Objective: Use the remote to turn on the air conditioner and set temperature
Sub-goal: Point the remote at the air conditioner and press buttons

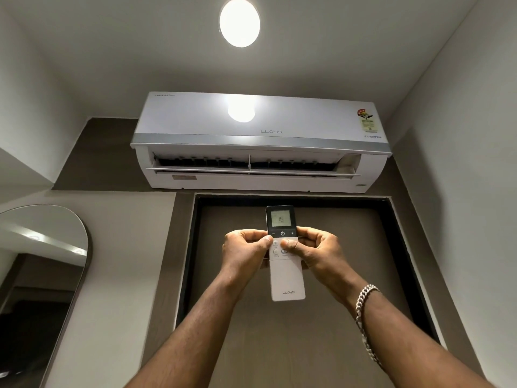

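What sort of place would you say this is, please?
Probably a room in a home: a white wall-mounted air conditioner above a dark brown door, and an arched wall mirror at left.

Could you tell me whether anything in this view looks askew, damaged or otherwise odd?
Nothing stands out. The air conditioner hangs level above the door frame with its flap open. The remote, reading 16, is upright in the left hand and right hand. The bright patch on the unit is only the ceiling light reflected.

Single head view, tilted steeply upward from below; fingers (289, 243) close, centre frame. Air conditioner (260, 141) directly above fingers, farther off; ceiling light (239, 22) beyond.
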{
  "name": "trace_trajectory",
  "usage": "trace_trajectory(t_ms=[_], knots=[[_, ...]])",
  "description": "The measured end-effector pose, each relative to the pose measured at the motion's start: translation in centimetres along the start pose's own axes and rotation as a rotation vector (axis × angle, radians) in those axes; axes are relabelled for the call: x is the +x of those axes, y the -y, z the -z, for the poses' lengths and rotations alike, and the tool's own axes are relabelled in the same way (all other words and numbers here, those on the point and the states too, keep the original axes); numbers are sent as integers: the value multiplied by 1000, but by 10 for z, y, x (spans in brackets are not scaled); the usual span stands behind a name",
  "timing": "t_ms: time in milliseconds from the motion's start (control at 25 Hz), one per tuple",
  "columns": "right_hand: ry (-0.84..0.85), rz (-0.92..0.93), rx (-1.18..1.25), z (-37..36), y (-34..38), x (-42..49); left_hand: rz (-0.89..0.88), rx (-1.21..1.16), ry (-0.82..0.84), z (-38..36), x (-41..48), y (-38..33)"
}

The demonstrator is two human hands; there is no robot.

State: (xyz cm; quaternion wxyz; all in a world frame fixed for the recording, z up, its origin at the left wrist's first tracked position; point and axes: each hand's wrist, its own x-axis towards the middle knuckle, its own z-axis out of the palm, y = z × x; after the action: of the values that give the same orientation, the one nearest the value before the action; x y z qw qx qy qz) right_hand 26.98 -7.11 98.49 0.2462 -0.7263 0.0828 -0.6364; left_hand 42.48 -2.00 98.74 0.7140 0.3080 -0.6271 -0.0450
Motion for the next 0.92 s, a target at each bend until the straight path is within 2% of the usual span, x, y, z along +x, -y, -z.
trace_trajectory(t_ms=[240, 600, 920], knots=[[6, -3, -1, 0, 0, -4, 13, 1, -20, -2, 3, 0], [-90, -45, 3, -4, 1, -3, -26, 34, -38, -5, 2, 3], [-78, -58, 19, -9, 5, -3, -43, 47, -54, -2, 3, 4]])
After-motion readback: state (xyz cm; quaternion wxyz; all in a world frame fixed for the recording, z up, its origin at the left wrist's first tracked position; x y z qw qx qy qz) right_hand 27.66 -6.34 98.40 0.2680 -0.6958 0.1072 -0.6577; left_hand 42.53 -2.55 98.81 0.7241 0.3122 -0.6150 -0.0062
